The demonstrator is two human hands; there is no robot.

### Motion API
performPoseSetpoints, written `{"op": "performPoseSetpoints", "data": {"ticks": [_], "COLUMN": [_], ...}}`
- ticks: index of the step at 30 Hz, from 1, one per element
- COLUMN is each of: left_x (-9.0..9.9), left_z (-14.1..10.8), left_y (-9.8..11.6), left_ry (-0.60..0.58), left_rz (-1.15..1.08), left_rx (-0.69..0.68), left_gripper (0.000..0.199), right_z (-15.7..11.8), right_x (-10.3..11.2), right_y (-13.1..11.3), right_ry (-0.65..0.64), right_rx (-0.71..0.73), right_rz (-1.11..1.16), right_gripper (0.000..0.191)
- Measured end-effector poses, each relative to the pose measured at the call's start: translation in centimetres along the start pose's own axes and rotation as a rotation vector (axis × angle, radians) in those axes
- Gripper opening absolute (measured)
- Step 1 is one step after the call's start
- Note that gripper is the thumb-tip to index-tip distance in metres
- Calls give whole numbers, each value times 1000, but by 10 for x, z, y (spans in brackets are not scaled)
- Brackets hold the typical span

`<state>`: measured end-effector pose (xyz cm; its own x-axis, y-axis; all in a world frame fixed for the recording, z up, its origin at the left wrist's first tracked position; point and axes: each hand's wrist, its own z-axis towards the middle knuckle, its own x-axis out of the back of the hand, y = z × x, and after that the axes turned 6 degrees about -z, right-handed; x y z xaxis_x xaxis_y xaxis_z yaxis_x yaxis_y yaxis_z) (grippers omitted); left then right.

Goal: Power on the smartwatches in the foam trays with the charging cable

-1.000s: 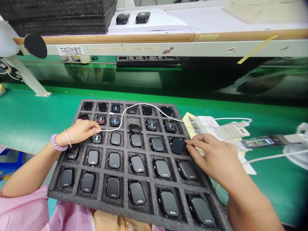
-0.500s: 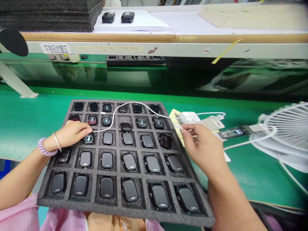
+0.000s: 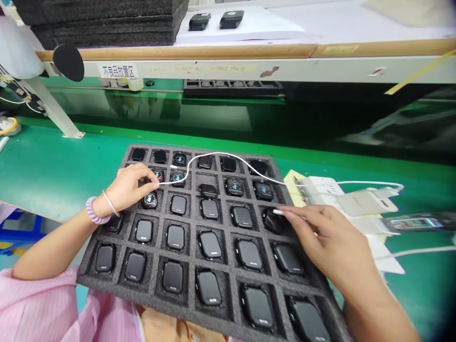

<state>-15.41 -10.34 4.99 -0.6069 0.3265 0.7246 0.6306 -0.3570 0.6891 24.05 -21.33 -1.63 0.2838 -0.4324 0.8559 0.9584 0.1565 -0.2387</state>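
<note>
A grey foam tray (image 3: 114,287) of smartwatches without straps lies before me. Several watch faces are lit, among them a round dial (image 3: 150,199) just below my left fingers. My left hand (image 3: 130,187) pinches one end of a thin white charging cable (image 3: 224,153) between thumb and forefinger, above the tray's left side. From there the cable arches over the back rows to the right. In my right hand (image 3: 331,237), a small white connector (image 3: 279,212) is pinched, over a dark watch (image 3: 271,222) at the tray's right edge. Contact between them cannot be made out.
Right of the tray are a white power strip (image 3: 322,185), a white charger (image 3: 366,200) and a clear-windowed device (image 3: 420,223). A shelf (image 3: 285,52) crosses the back, holding two black watches (image 3: 231,20) and stacked black foam (image 3: 107,23). A white post (image 3: 57,109) stands left.
The view has swung left, shifting everything rightward. My right hand has brought the white connector from beside the tray to over the watch at its right edge. My left hand still holds the cable.
</note>
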Motion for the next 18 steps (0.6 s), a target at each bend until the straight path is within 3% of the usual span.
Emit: {"op": "performPoseSetpoints", "data": {"ticks": [5, 10, 12, 16, 18], "left_x": [-31, -45, -44, -44, -45], "left_z": [-2, 4, 5, 3, 1], "left_y": [32, 41, 39, 39, 40], "left_ry": [-195, -252, -250, -171, -165], "left_rz": [34, 226, 337, 625, 684], "left_rx": [-84, -128, -186, -333, -403], "left_gripper": [6, 6, 2, 26, 26], "right_z": [5, 9, 9, 7, 6], "right_x": [12, 15, 10, 3, 5], "right_y": [-16, -41, -45, -38, -34], "right_ry": [14, -132, -164, -168, -169], "right_rx": [52, 170, 226, 285, 282], "right_rz": [49, 211, 208, 110, 53], "right_gripper": [29, 22, 24, 26, 26]}}
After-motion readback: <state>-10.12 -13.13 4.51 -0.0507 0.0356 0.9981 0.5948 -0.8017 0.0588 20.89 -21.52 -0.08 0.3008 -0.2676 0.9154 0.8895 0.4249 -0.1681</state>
